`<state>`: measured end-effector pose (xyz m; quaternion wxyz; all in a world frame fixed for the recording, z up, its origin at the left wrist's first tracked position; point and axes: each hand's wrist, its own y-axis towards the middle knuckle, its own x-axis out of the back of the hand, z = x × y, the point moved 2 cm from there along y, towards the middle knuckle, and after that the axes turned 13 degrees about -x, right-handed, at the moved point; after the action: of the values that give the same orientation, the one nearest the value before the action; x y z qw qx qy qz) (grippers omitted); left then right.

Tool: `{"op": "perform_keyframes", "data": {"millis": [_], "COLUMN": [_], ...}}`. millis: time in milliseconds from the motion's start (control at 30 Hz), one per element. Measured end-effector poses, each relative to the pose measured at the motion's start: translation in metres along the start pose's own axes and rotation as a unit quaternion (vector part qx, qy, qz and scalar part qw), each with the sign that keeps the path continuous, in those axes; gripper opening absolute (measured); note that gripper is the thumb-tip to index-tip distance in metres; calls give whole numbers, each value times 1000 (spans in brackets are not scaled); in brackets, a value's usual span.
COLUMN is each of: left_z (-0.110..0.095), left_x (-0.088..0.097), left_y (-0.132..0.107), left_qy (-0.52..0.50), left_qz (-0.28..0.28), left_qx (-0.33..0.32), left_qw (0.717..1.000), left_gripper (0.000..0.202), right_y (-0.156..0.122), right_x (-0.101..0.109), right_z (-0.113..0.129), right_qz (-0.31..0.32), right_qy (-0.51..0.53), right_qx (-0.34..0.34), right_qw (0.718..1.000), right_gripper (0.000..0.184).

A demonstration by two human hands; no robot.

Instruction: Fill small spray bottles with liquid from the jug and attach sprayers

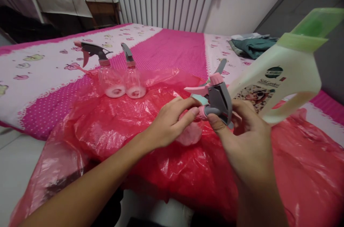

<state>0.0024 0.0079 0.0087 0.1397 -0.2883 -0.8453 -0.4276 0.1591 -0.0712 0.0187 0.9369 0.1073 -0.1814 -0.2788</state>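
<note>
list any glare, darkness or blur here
Head view: white glare streaks the red plastic sheet; head view: the upper-right corner falls dark; head view: small print on the large bottle is too soft to read, while the spray head shows clearer edges.

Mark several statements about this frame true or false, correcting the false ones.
1. Two spray bottles stand on the red plastic. True.
2. The cap on the white jug is red. False: it is green.
3. The right hand holds a spray head. True.
4. The left hand lies flat on the plastic. False: its fingers are at the pink collar.
5. The desk is right of the radiator. False: left.
6. Dark green cloth lies on the bed. True.
</note>
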Motion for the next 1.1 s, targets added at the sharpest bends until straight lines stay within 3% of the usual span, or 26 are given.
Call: {"op": "perform_keyframes", "data": {"millis": [100,200,400,533,667,833,967,1100], "left_z": [0,-1,-1,0,0,-2,-1,1], "left_x": [-1,-3,-1,-1,-2,-1,0,1], "left_y": [1,1,3,2,0,1,3,2], "left_qy": [46,92,22,21,50,-5,-22,31], "left_qz": [22,35,8,24,30,14,12,26], "left_qx": [-20,-30,4,-7,-31,-1,-1,-28], "left_qw": [999,995,1000,999,998,1000,1000,999], "left_gripper": [33,46,39,29,52,33,31,40], "right_y": [1,2,2,3,2,1,2,3], "right_x": [2,4,4,4,4,3,3,3], "right_z": [-1,-3,-2,-3,-4,-3,-3,-4], "right_qz": [-13,-19,-14,-20,-24,-9,-19,-18], "right_qy": [-13,-3,-8,-17,-4,8,-11,3], "right_qx": [1,1,3,11,3,1,13,10], "right_qw": [1000,1000,1000,1000,1000,1000,1000,1000], "right_gripper": [15,19,20,20,19,19,18,19]}}
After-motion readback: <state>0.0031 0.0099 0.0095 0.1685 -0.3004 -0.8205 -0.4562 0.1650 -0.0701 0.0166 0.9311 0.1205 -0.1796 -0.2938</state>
